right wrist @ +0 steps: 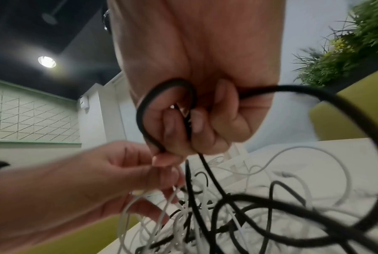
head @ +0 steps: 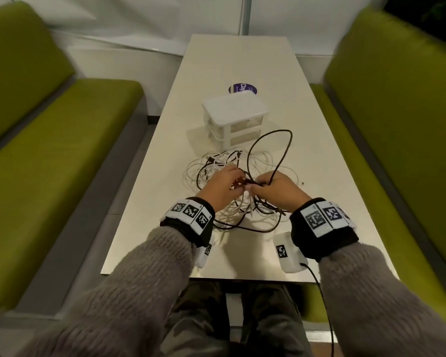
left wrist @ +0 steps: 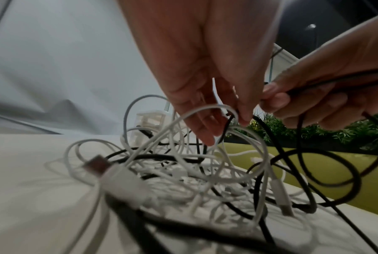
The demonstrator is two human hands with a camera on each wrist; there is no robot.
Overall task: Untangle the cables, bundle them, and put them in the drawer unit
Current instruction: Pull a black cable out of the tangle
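- My right hand point(head: 278, 188): fingers curled round the black cable point(head: 281, 150), a short bight of it doubled in the fist, as the right wrist view shows; 1 tall loop rises from the grip toward the drawer unit point(head: 233, 118).
- My left hand point(head: 223, 185): fingertips pinching thin white strands of the white cables point(head: 198, 167), just beside the right hand, the 2 hands nearly touching above the heap.
- Tangle: black and white cables interlaced on the table point(head: 242, 60), directly under both hands, spreading toward me and outward to both sides.
- Drawer unit: white, 2 drawers visible and apparently closed, standing just behind the tangle and apart from my hands.
- Step in hand, as I judge it: untangling, stage 1 of 3; nothing bundled, nothing stored.
- Next move, as I judge it: hold the white strands still with the left hand and draw the black cable free along its own path, feeding its plug end back through any loop it crosses.
- Caution: a hard pull would likely tighten the knot.
- Surroundings: green benches point(head: 49, 150) at both sides; a purple round sticker point(head: 242, 87) behind the unit.
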